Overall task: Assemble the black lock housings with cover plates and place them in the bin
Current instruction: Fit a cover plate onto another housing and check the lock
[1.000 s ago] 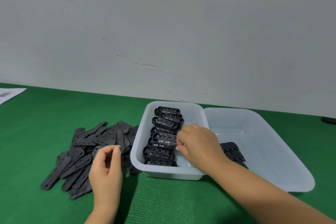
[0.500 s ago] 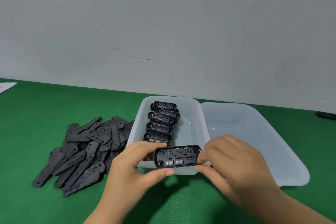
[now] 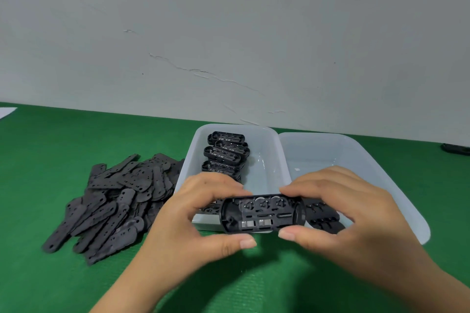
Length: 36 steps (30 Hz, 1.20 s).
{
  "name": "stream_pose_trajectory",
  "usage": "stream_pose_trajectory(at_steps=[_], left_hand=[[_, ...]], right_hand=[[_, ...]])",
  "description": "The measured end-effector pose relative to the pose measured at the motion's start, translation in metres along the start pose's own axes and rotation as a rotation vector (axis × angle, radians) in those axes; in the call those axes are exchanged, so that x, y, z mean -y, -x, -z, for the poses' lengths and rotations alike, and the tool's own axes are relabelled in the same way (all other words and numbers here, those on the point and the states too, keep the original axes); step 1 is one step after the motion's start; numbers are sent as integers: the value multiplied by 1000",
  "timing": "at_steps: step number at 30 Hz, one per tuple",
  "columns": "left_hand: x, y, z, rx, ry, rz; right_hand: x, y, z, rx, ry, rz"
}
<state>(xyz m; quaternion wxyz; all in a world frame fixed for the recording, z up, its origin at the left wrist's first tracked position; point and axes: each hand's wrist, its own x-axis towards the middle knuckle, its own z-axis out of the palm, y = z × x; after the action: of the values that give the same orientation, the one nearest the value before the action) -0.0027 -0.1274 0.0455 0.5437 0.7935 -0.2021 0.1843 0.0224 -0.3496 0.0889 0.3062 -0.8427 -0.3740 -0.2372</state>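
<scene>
Both hands meet near the middle of the scene over the green mat (image 3: 63,150): the left hand (image 3: 188,221) pinches the left end of a black lock housing (image 3: 263,213) between thumb below and curled fingers above, and the right hand (image 3: 356,213) pinches its right end the same way. That housing is held lengthwise just above the near rim of the left bin (image 3: 269,160), its open side toward the camera, showing three round recesses and small metal pieces. Behind the mat rises a grey cracked wall (image 3: 229,33). To the right, touching the left bin, sits the right bin (image 3: 381,160), with a few black assembled pieces (image 3: 323,218) at its near left corner, partly hidden by the right hand, so their number is unclear. Inside the left bin a row of housings (image 3: 223,152) runs from far to near. Left of the bins lies a loose heap of flat cover plates (image 3: 114,198) on the mat.
</scene>
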Motion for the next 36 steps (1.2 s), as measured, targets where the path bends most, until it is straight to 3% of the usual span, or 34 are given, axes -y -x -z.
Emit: stream_pose_trajectory(at_steps=[4,12,36], left_hand=[[-3,-5,3,72,84,8],[-5,-5,4,30,118,-18],[-9,-3,8,105,157,17]], right_hand=[[3,0,5,-31,36,43],[6,1,6,-42,30,48],[12,0,7,-26,59,63]])
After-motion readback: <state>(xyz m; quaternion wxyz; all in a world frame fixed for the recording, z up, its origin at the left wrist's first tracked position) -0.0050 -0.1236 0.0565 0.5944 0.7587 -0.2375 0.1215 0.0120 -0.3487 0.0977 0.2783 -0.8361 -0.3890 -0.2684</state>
